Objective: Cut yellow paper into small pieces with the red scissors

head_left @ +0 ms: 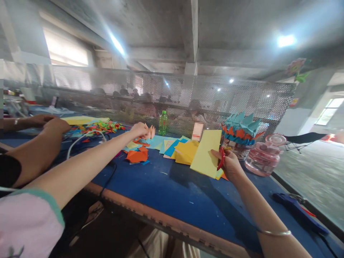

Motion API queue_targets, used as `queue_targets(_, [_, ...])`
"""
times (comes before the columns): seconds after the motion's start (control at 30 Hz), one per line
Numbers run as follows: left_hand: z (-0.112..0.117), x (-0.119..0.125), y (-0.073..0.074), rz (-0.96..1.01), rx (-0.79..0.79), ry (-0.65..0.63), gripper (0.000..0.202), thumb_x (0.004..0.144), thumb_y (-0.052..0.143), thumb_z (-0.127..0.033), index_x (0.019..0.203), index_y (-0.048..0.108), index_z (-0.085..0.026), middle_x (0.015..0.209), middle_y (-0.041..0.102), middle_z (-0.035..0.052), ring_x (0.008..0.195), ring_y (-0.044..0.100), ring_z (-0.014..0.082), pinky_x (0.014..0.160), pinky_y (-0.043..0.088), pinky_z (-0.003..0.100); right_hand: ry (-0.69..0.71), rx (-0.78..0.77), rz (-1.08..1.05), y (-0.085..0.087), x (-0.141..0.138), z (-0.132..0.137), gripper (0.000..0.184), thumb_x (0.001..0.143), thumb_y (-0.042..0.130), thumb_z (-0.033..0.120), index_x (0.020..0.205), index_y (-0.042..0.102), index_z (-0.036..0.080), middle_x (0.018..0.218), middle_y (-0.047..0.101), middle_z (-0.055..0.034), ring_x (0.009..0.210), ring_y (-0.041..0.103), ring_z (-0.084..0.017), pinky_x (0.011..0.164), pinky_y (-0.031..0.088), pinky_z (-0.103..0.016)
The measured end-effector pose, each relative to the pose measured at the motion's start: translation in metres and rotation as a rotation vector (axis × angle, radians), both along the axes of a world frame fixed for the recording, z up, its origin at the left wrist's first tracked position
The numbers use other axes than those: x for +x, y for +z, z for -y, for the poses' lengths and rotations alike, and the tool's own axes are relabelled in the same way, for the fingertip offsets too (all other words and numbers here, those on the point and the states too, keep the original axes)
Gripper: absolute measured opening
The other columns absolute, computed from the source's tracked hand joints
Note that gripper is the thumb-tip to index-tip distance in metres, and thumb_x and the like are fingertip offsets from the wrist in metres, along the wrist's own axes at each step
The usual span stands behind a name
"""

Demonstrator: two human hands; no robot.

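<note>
My right hand point(228, 165) grips red-handled scissors point(220, 159) against a long yellow paper sheet point(205, 154), and the blades are hidden behind the sheet. My left hand point(141, 130) reaches across the table, pinching a small peach paper piece point(152, 132). Beneath it lie orange paper scraps point(137, 156). Overlapping sheets of yellow, blue and pale paper point(174, 147) spread out between my hands. A co-worker's two forearms and hands point(45, 125) rest at the far left, apart from mine.
The blue worktable point(188, 200) has a worn orange front edge. A green bottle point(162, 123), a pink glass jar point(264, 154), a container of cut teal and orange paper point(239, 134), and a heap of coloured scraps point(99, 126) stand on it. A perforated metal screen point(188, 95) runs behind.
</note>
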State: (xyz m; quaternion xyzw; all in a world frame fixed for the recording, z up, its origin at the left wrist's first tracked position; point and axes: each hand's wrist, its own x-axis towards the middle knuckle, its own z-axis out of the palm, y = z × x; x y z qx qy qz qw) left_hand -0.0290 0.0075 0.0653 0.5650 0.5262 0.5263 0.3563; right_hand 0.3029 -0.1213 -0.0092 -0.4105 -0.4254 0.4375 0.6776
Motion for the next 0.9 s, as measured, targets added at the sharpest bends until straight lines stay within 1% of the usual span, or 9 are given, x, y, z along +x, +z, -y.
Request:
queue_targets(0.07, [0.006, 0.025, -0.010, -0.004, -0.053, -0.100, 0.019, 0.068, 0.077, -0.033, 0.067, 0.070, -0.015, 0.066, 0.069, 0.0103, 0.074, 0.066, 0.0227, 0.062, 0.049, 0.028, 0.055, -0.008, 0.028, 0.001, -0.005, 0.003, 0.038, 0.053, 0.083, 0.023, 0.085, 0.065, 0.018, 0.078, 0.075, -0.0045, 0.070, 0.072, -0.023, 0.062, 0.061, -0.031])
queue_targets(0.13, [0.019, 0.052, -0.025, 0.051, -0.165, -0.384, 0.026, 0.068, 0.077, -0.039, 0.071, 0.070, -0.014, 0.080, 0.071, 0.0130, 0.078, 0.065, 0.0209, 0.066, 0.050, 0.028, 0.123, -0.030, 0.052, 0.003, -0.011, 0.007, 0.038, 0.055, 0.084, 0.028, 0.087, 0.065, 0.017, 0.079, 0.075, -0.0061, 0.072, 0.072, -0.024, 0.063, 0.060, -0.032])
queue_targets(0.2, [0.036, 0.077, -0.040, 0.177, -0.232, -0.576, 0.037, 0.067, 0.076, -0.048, 0.079, 0.070, -0.014, 0.091, 0.071, 0.0143, 0.082, 0.064, 0.0195, 0.070, 0.050, 0.028, 0.173, -0.060, 0.077, 0.004, -0.017, 0.010, 0.039, 0.057, 0.083, 0.032, 0.089, 0.067, 0.017, 0.079, 0.075, -0.0073, 0.071, 0.072, -0.024, 0.063, 0.060, -0.032])
queue_targets(0.3, [0.055, 0.105, -0.058, 0.276, -0.354, -0.805, 0.044, 0.064, 0.077, -0.052, 0.085, 0.070, -0.014, 0.090, 0.071, 0.0120, 0.080, 0.065, 0.0186, 0.075, 0.049, 0.031, 0.196, -0.067, 0.107, 0.004, -0.022, 0.011, 0.042, 0.056, 0.084, 0.034, 0.091, 0.067, 0.017, 0.081, 0.075, -0.0072, 0.073, 0.072, -0.024, 0.064, 0.059, -0.031])
queue_targets(0.37, [0.060, 0.115, -0.065, 0.301, -0.359, -0.893, 0.042, 0.063, 0.079, -0.049, 0.084, 0.070, -0.014, 0.087, 0.072, 0.0105, 0.081, 0.066, 0.0193, 0.078, 0.048, 0.031, 0.219, -0.058, 0.117, 0.002, -0.023, 0.010, 0.047, 0.054, 0.086, 0.033, 0.093, 0.066, 0.016, 0.083, 0.075, -0.0072, 0.073, 0.072, -0.023, 0.065, 0.058, -0.031])
queue_targets(0.6, [0.067, 0.119, -0.078, 0.328, -0.433, -0.991, 0.040, 0.062, 0.082, -0.035, 0.095, 0.071, -0.016, 0.097, 0.073, 0.0118, 0.092, 0.068, 0.0245, 0.086, 0.049, 0.035, 0.308, -0.074, 0.179, -0.002, -0.032, 0.012, 0.053, 0.049, 0.088, 0.031, 0.094, 0.064, 0.017, 0.086, 0.075, -0.0062, 0.076, 0.072, -0.023, 0.067, 0.057, -0.030])
queue_targets(0.7, [0.071, 0.119, -0.080, 0.335, -0.439, -0.988, 0.044, 0.059, 0.084, -0.029, 0.099, 0.071, -0.017, 0.102, 0.072, 0.0124, 0.091, 0.069, 0.0259, 0.085, 0.051, 0.038, 0.348, -0.077, 0.256, -0.003, -0.037, 0.013, 0.050, 0.052, 0.086, 0.037, 0.093, 0.064, 0.017, 0.080, 0.074, -0.0040, 0.069, 0.070, -0.020, 0.060, 0.054, -0.026])
queue_targets(0.8, [0.063, 0.117, -0.079, 0.415, -0.374, -0.872, 0.041, 0.057, 0.085, -0.023, 0.095, 0.072, -0.016, 0.101, 0.073, 0.0116, 0.085, 0.069, 0.0251, 0.080, 0.054, 0.036, 0.252, -0.059, 0.383, -0.002, -0.029, 0.008, 0.045, 0.061, 0.079, 0.046, 0.092, 0.062, 0.018, 0.070, 0.070, -0.0005, 0.048, 0.061, -0.013, 0.045, 0.046, -0.022])
queue_targets(0.9, [0.043, 0.108, -0.073, 0.547, -0.314, -0.572, 0.027, 0.061, 0.080, -0.015, 0.086, 0.071, -0.015, 0.089, 0.074, 0.0071, 0.072, 0.069, 0.0193, 0.068, 0.056, 0.029, -0.057, -0.089, 0.637, 0.005, -0.001, 0.004, 0.039, 0.071, 0.067, 0.052, 0.092, 0.060, 0.019, 0.067, 0.069, -0.0021, 0.041, 0.054, -0.013, 0.042, 0.042, -0.024])
